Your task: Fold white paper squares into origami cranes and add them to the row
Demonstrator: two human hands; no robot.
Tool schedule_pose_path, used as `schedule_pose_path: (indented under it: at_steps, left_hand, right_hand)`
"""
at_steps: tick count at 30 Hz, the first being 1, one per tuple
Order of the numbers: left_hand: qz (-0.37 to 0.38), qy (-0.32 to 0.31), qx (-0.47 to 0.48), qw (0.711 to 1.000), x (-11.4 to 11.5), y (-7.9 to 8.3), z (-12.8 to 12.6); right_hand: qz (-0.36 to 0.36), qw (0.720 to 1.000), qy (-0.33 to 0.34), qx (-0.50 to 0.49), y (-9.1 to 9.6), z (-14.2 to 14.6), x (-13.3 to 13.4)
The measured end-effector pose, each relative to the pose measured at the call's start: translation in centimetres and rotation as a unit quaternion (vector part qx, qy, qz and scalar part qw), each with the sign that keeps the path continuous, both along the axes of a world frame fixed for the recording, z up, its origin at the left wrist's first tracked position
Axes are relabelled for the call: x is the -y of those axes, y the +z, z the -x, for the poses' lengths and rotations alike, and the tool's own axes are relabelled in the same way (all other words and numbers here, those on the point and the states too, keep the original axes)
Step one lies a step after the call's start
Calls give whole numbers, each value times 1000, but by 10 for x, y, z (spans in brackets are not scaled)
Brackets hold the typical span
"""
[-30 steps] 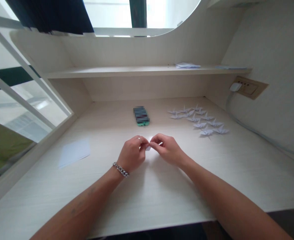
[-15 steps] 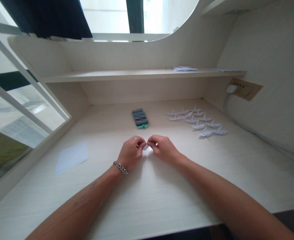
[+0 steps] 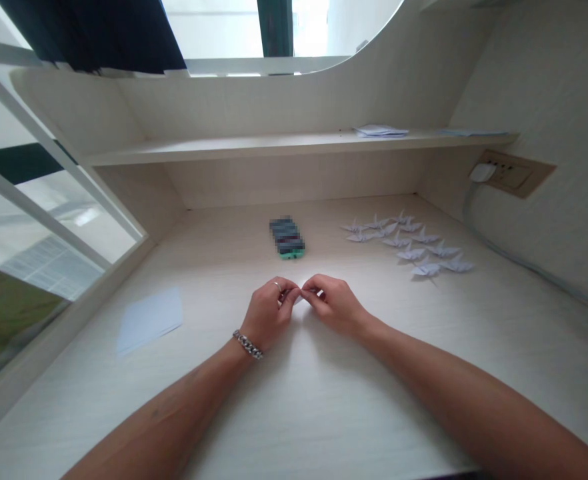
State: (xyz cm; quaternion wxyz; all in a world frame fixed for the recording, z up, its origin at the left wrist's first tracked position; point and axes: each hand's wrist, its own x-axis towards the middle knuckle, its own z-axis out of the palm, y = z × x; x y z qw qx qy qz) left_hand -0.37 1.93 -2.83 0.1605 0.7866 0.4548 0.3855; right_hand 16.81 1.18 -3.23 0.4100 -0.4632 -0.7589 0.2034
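From the head camera, we're looking down on a pale wood-grain desk (image 3: 214, 400), and all the action is at lower centre! Our left hand (image 3: 269, 315), wearing a chain bracelet (image 3: 247, 345) and a ring (image 3: 277, 285), is curled closed. Our right hand (image 3: 335, 307) is curled to match, and the two meet fingertip to fingertip. Pinched between them is a small piece of white paper (image 3: 299, 299), mostly hidden, with just a sliver showing, so we can't make out its folds. Both hands are gripping it.

This looks like good form for fine paperwork, in our judgement: we're working with the fingertips, hands close together and low over the desk, which should give steady control. Even pressure from both sides should keep any crease crisp.

Straight ahead, just above the hands, sits a pixelated, phone-shaped object (image 3: 287, 238) with a teal edge. To the right, we've got a neat cluster of origami paper cranes (image 3: 407, 243), and to the left lies a stack of pale blue paper (image 3: 150, 320). Higher up, loose papers (image 3: 380, 131) rest on a wooden shelf (image 3: 184, 152), while a plug (image 3: 483, 173) sits in a wall socket panel (image 3: 517, 173) at upper right.
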Motion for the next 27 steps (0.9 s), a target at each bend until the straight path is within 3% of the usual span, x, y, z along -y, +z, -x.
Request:
schedule_pose_path:
  at_steps: [6, 20, 24, 27]
  left_hand:
    - [39, -1, 28, 999, 0, 3, -3]
    - [3, -18, 16, 1000, -6, 1, -2]
    - [-18, -9, 5, 1000, -6, 2, -3]
    - [9, 8, 21, 1000, -7, 4, -3]
  right_hand:
    - [1, 1000, -15, -5, -3, -2, -1]
    - [-12, 999, -25, -28, -3, -2, -1]
    - [27, 996, -7, -85, 1, -2, -2]
    - [75, 990, -12, -117, 6, -3, -3]
